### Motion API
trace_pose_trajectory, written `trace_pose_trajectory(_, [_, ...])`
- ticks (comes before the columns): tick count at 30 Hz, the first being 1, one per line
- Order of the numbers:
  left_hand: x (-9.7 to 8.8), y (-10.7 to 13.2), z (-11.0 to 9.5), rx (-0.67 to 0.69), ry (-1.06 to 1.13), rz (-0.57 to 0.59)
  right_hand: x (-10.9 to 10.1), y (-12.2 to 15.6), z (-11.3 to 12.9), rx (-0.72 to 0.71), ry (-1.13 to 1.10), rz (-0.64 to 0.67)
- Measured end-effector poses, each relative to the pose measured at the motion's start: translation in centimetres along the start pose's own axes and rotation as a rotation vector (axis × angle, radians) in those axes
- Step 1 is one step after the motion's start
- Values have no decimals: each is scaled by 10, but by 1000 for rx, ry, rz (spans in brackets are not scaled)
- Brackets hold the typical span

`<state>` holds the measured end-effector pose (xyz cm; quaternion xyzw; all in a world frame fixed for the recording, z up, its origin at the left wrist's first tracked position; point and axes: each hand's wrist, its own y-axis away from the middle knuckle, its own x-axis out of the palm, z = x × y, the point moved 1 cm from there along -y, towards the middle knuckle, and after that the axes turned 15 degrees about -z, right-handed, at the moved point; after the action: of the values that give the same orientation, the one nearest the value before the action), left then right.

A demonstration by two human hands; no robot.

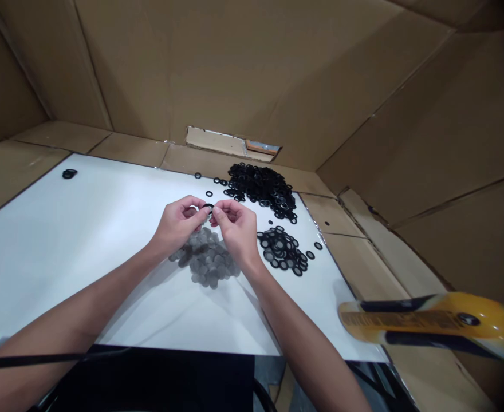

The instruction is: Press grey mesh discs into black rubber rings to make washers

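Between the fingertips of both hands is a black ring [208,206], pinched from either side above the white table. My left hand [182,222] grips its left edge with thumb and fingers. From the right, my right hand [235,224] closes on the same ring; whether a disc sits inside it I cannot tell. Just below the hands lies a pile of thin grey discs [211,260], partly shaded and partly covered by the hands. Right of my right hand is a heap of black rings with grey centres [284,249].
A big heap of plain black rings [258,186] lies at the back, with a few loose ones beside it. A small cluster of rings [69,173] lies far left on the white table [41,246]. A yellow and black object [410,320] juts over the right front corner. Cardboard walls [252,68] surround the table.
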<state>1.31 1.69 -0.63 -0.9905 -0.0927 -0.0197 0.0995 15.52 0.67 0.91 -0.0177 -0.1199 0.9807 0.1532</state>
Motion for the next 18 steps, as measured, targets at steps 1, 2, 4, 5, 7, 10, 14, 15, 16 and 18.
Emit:
trace_pose_trajectory(1, [0,0,0,-7,2,-1,0,0,-1,-1,2,5])
trace_pose_trajectory(2, [1,0,0,-14,3,-1,0,0,-2,-1,5,9])
trace_pose_trajectory(4, [2,1,0,-24,2,-1,0,0,-3,-2,17,11])
trace_pose_trajectory(5, [2,1,-1,-27,-1,-1,-1,-1,-4,-3,23,8])
trace_pose_trajectory(7, [2,1,-2,-29,-9,-7,-1,-2,-4,-1,28,4])
trace_pose_trajectory(10, [1,1,-2,-27,-22,-20,-3,-3,-1,2,33,1])
trace_pose_trajectory(14, [0,1,-1,73,-131,10,-8,-5,2,-28,87,23])
trace_pose_trajectory(15, [0,1,-1,107,-159,22,-10,-5,1,-37,107,40])
trace_pose_trajectory(16, [0,1,0,139,-180,36,-13,-5,0,-43,129,58])
trace_pose_trajectory(18, [1,2,1,184,-198,70,-18,-3,-3,-49,171,92])
